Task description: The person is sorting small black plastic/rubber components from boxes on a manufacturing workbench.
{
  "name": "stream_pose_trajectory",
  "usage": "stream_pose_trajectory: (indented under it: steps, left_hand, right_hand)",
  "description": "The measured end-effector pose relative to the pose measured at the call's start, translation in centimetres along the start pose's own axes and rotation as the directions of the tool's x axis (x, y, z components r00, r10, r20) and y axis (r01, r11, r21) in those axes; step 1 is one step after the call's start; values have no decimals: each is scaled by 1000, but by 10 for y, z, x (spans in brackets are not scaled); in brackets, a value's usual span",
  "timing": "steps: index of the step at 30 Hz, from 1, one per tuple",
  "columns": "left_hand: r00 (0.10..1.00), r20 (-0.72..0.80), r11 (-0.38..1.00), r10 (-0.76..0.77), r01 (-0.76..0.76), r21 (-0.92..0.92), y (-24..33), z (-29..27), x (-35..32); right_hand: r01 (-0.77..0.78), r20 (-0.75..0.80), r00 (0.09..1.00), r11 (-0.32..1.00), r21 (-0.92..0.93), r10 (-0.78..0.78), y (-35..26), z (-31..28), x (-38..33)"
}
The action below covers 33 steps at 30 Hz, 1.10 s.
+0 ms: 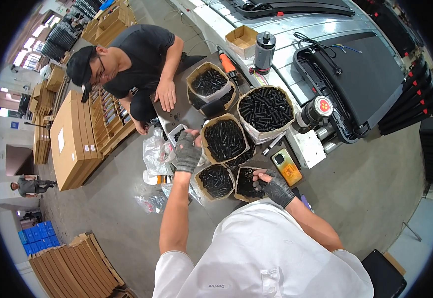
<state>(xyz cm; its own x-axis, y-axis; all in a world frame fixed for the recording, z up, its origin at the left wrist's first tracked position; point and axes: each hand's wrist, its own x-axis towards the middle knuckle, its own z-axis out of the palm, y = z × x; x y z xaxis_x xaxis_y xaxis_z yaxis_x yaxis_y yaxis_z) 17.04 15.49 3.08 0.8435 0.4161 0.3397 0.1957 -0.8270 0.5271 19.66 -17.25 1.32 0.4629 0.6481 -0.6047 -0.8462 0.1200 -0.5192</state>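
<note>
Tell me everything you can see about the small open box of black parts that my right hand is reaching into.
The small brown cardboard box lies open on the dark work surface, filled with small black cylindrical parts. Its flaps are folded outward. The right hand, in a grey fingerless glove, rests on its right rim with fingers curled into the parts. A similar paper-lined container of black parts touches its left side, and a phone in an orange case lies just beyond it.
</note>
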Motion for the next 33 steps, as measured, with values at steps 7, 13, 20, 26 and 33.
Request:
stream_pose_trajectory:
  steps: [7, 13, 20, 26, 33]
  left_hand:
    - [846, 443, 952, -297, 298, 68, 0, 0, -159]
    - [823, 407, 872, -396, 198, 448, 21, 27, -160]
    - [769, 411, 815, -490, 236, 530, 26, 36, -152]
    - [816, 314, 857, -485, 516, -18, -1, 31, -174]
    - [619, 549, 197, -561, 744, -638, 103, 8, -171]
  right_hand:
    - [-2, 104, 995, 998, 60, -4, -12, 1, -11]
    - [-116, 122, 987, 990, 84, 106, 7, -16, -7]
    - [-63, 78, 995, 994, 84, 56, 9, -14, -15]
    - [-61, 98, 993, 998, -34, 64, 12, -9, -16]
    - [43, 219, 973, 882, -469, 69, 17, 19, -7]
